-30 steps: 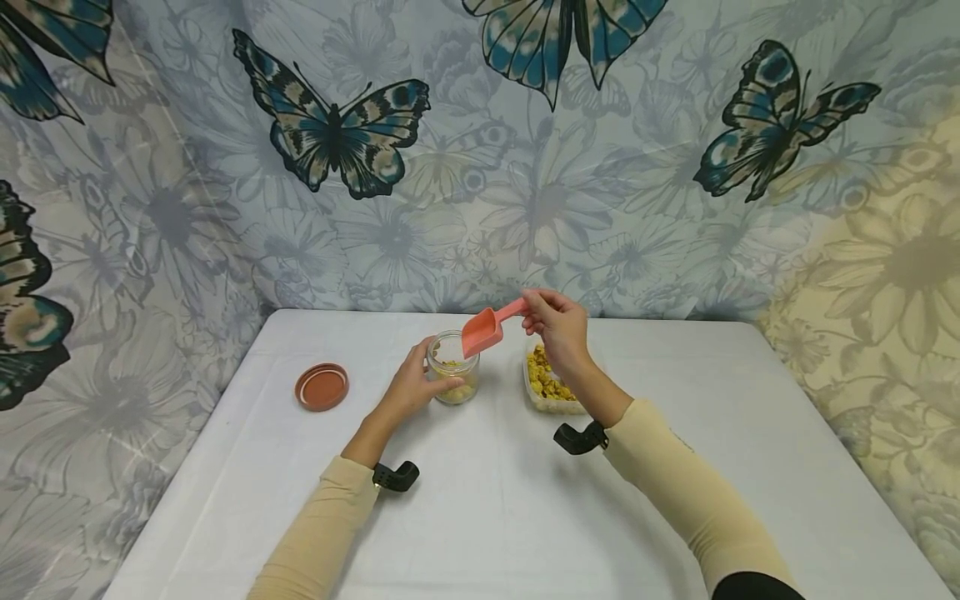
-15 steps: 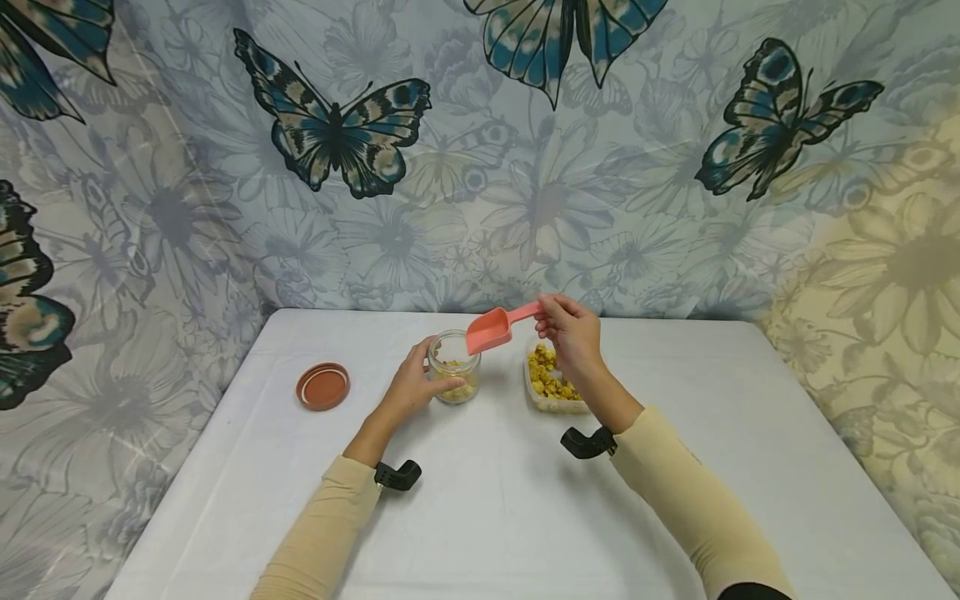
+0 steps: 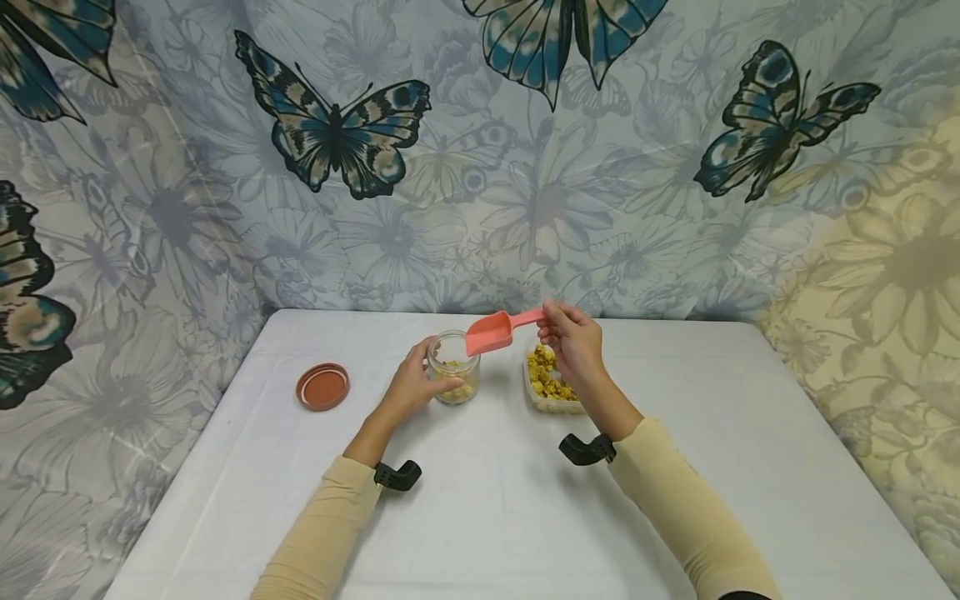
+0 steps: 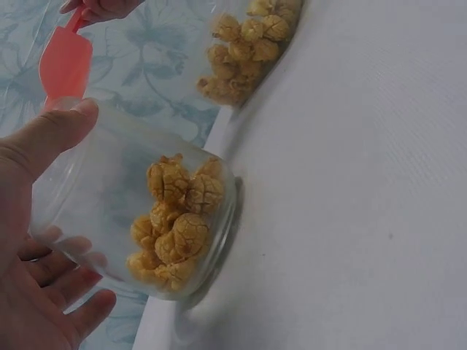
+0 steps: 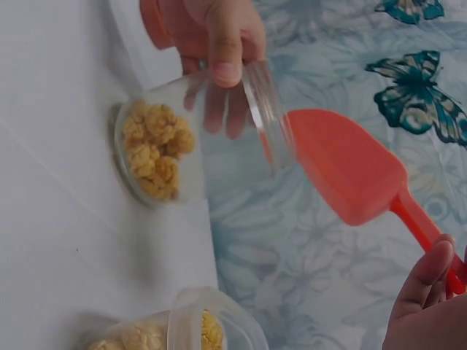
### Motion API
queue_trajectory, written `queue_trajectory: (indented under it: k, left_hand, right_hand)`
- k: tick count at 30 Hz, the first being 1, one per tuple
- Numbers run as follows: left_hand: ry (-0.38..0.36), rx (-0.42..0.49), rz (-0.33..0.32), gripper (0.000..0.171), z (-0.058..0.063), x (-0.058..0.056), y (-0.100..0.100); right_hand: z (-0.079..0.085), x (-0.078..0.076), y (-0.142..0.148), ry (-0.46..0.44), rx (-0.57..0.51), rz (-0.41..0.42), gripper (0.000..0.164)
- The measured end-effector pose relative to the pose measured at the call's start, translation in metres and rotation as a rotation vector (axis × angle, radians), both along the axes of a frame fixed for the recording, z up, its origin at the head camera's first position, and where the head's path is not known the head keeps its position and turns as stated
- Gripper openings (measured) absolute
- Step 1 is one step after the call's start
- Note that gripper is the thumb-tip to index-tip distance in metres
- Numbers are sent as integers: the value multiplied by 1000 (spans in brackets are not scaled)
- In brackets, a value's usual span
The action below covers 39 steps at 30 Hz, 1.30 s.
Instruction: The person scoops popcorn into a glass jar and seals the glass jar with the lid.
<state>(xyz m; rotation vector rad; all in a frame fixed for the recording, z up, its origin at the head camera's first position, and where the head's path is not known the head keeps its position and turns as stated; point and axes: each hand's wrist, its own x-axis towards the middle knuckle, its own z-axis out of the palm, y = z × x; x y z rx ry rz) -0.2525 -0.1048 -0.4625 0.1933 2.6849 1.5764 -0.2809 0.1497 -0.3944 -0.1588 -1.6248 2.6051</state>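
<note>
Butterflies [image 3: 335, 140] pattern the wall [image 3: 480, 217] behind a white table [image 3: 495, 517]. Left hand [image 3: 410, 385] — thumb and fingers curved round the upright jar [image 3: 454, 367]; right hand [image 3: 573, 342] — thumb and fingers pinching the scoop [image 3: 491, 332], its tip at the jar's mouth. Popcorn [image 4: 171, 222] lies low inside. Right of the jar sits a tub [image 3: 553, 407] with more popcorn; left of the jar, a lid [image 3: 322, 387].

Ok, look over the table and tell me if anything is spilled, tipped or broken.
Nothing stands out. The glass jar stands upright in the grip of the left hand, with popcorn at its bottom. The lid lies flat, the scoop looks intact, and no loose popcorn shows on the white tabletop.
</note>
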Motion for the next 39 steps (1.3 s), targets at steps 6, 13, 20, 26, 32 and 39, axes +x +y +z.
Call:
queue_trajectory:
  k: [6,13,20,26,32,39]
  left_hand:
    - [1,-6,-6,88,2,0,0]
    - [2,13,-23,90,3,0,-1]
    - [-5,-3,-28,95,4,1,-1]
    - [-32,-34,-27,97,7,1,0]
    - [-23,-63,-20,99,10,0,-1]
    - [26,-43,-5,99,15,-1,0]
  right_hand:
    - [0,1,-1,-2,6,13,14]
    - [1,2,0,-16,-15,27,7]
    - [4,4,5,-9,-34,39,10]
    - [6,6,9,-9,-36,39,8]
    - [7,5,13,-18,-41,24,18]
    - [12,7,16,16,-59,13,9]
